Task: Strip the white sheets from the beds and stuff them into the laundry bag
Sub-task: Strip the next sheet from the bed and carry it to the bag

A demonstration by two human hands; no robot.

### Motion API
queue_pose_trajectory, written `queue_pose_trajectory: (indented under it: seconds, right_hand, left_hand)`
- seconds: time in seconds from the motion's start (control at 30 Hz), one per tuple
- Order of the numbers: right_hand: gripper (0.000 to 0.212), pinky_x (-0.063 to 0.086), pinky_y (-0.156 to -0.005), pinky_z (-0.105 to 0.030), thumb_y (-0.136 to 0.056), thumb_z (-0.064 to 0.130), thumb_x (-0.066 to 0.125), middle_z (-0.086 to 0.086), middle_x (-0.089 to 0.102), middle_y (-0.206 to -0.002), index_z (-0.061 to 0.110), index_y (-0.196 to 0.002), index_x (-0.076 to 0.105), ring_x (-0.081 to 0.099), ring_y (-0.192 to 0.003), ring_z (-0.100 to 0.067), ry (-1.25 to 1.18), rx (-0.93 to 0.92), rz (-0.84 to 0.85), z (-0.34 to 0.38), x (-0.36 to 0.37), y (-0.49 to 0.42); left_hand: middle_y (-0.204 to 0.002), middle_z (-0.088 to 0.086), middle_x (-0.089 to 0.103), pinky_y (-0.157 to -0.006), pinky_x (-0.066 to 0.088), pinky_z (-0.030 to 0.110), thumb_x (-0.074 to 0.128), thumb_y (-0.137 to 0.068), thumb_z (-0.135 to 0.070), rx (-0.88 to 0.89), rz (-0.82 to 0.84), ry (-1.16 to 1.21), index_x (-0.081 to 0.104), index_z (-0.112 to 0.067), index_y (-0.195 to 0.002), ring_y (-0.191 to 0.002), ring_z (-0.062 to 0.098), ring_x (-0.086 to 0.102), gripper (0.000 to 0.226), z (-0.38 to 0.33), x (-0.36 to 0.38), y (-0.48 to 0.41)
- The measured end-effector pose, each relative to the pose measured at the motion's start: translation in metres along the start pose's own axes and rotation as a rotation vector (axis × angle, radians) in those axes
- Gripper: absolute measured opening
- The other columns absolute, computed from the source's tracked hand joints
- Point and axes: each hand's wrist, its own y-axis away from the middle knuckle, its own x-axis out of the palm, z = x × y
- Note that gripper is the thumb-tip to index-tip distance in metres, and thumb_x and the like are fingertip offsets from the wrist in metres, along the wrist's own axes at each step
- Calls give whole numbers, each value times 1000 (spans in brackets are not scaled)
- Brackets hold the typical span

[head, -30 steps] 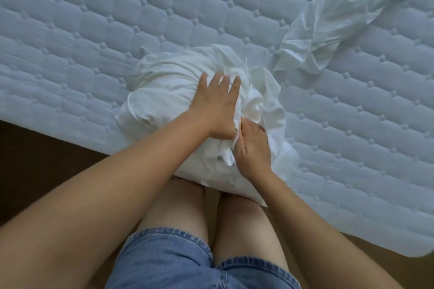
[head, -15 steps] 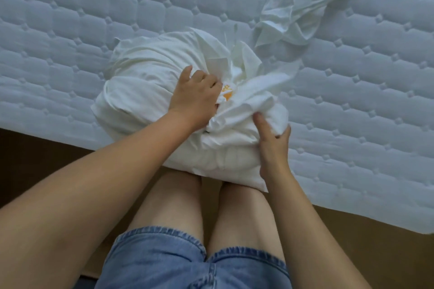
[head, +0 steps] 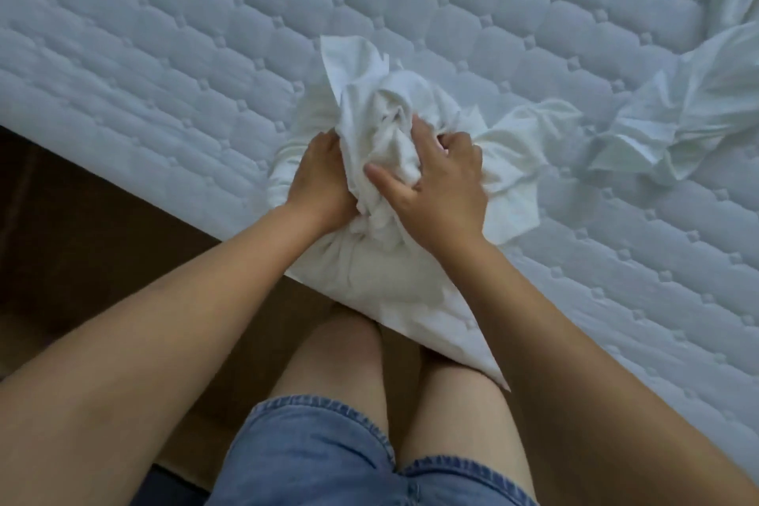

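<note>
Left hand (head: 318,181) and right hand (head: 441,187), fingers curled, grip white cloth (head: 392,136) on mattress (head: 164,53).

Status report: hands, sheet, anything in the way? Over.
Left hand and right hand both gripping the bunched white sheet. Bundle sits at the mattress edge. Loose sheet lies to its right; nothing blocking.
</note>
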Motion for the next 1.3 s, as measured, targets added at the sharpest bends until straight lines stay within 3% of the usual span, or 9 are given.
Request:
queue_pose_trajectory:
  seconds: [0.2,0.27,0.4,0.63,0.73,0.8,0.93,1.13,1.3]
  right_hand:
    - [75,40,-90,-41,-82,60,53,-9,30,-137,29,-145,27,25,-128,-27,424,-69,127,41,44,-13]
    - [75,42,-88,-40,-85,56,52,-11,31,-137,26,-148,22,27,-128,-28,504,-126,131,49,52,-7]
    - [79,38,-96,-37,-87,52,48,-13,25,-143,17,-149,15,25,-130,-31,575,-233,233,57,68,10]
    - [59,39,-97,-30,-77,47,54,-6,53,-120,8,-122,57,44,-113,-17,-99,-217,-141,1,20,15]
    - [82,25,-109,-34,-72,60,60,-2,36,-136,19,-140,39,29,-130,-15,-220,280,-305,-41,8,27]
    - [100,27,-111,-37,-69,66,65,3,21,-151,35,-149,14,27,-138,-18,-596,603,-114,-52,4,21]
    - [116,36,-108,-44,-61,76,66,5,25,-155,39,-150,3,39,-132,-16,-857,514,134,-52,-3,-41]
    - [40,46,-71,-10,-83,39,68,14,62,-108,26,-119,57,58,-85,5,-340,202,556,1,-7,-59]
    - [77,42,-93,-28,-68,31,82,17,55,-119,34,-134,42,52,-108,-5,-67,45,657,45,8,-37]
  left_hand:
    - [-141,6,45,-105,28,10,43,-78,-20,-154,-157,598,46,-9,-139,-130,16,40,62,47,-27,44]
    - [-146,6,37,-110,31,26,46,-82,-34,-337,-304,655,38,-16,-144,-134,19,36,65,45,-32,42]
    - [-160,7,5,-113,14,60,52,-67,-83,-644,102,436,7,-40,-150,-146,34,6,104,36,-27,1]
    - [-159,10,7,-112,6,64,40,-71,-86,-704,111,298,14,-42,-150,-145,36,6,94,27,-9,-27]
    - [-159,8,11,-112,7,62,42,-73,-84,-690,61,305,17,-41,-149,-145,34,10,91,28,-7,-23]
    - [-158,6,12,-112,7,61,42,-74,-83,-666,29,305,19,-40,-149,-144,33,11,89,28,-5,-20]
    - [-158,4,12,-113,8,60,43,-76,-80,-599,22,308,22,-39,-148,-145,30,10,86,28,-3,-13]
    - [-159,-1,8,-114,1,55,40,-87,-68,-458,114,341,24,-39,-147,-145,27,5,68,33,-8,5]
    - [-160,-5,7,-117,1,54,42,-88,-60,-373,242,429,18,-40,-149,-147,22,3,69,56,-14,25]
